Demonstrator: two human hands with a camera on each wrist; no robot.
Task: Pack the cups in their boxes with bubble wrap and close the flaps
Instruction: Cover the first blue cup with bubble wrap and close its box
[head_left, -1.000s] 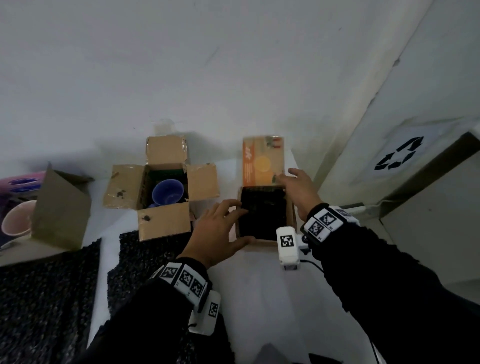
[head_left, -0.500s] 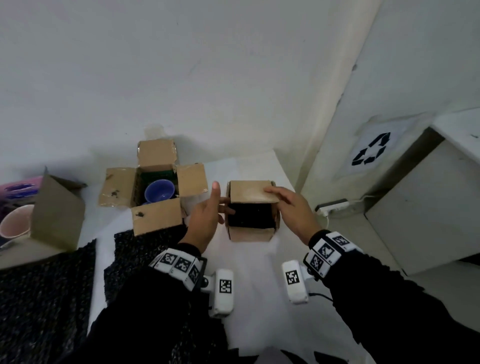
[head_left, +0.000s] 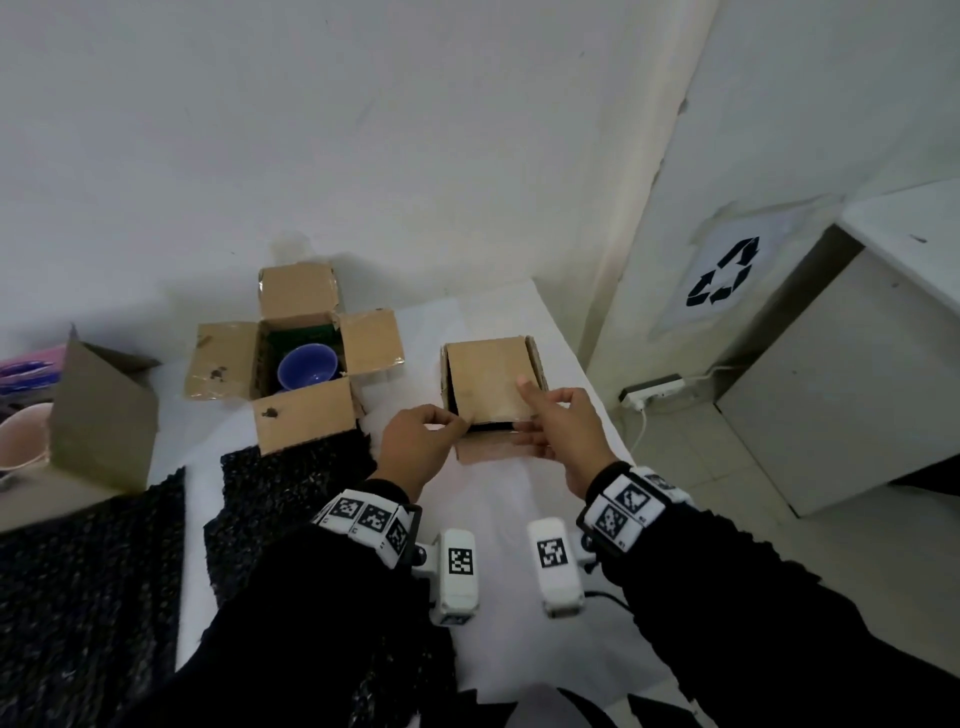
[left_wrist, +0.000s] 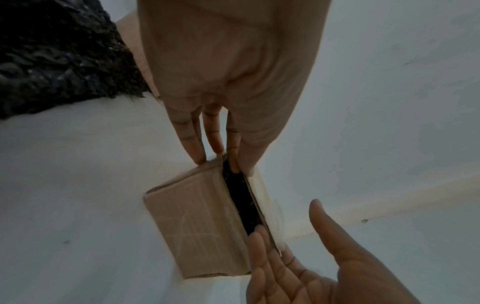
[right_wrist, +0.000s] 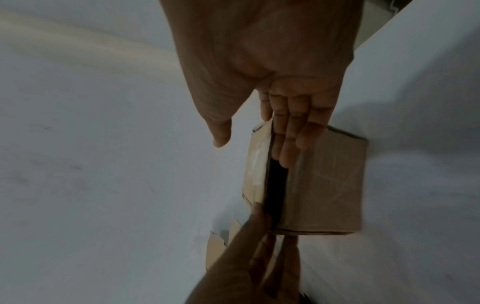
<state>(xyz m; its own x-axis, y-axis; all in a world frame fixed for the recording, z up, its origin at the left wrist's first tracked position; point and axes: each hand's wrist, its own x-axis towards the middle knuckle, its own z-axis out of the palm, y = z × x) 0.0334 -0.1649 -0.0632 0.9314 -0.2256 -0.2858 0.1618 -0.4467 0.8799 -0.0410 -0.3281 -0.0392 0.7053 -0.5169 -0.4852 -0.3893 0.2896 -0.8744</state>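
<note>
A small cardboard box (head_left: 493, 395) stands on the white table (head_left: 498, 519), its top flap (head_left: 488, 379) folded almost flat over the opening. Through the narrow gap at the near edge, black bubble wrap (left_wrist: 241, 201) shows inside; no cup is visible there. My left hand (head_left: 460, 428) pinches the flap's near-left corner between thumb and index finger (left_wrist: 233, 160). My right hand (head_left: 527, 415) has straight fingers (right_wrist: 285, 148) laid along the gap at the near-right corner, thumb raised off the flap. A second box (head_left: 306, 364) stands open with a blue cup (head_left: 307, 366) in it.
Black bubble wrap sheets (head_left: 285, 493) lie on the table at near left. A third open box (head_left: 98, 415) and a pink cup (head_left: 21, 436) sit at the far left. The wall rises behind the boxes. The table's right edge (head_left: 587, 384) runs just beside the small box.
The small box's far flap went from upright to folded down over the opening. Both hands moved from the box's sides to its near edge.
</note>
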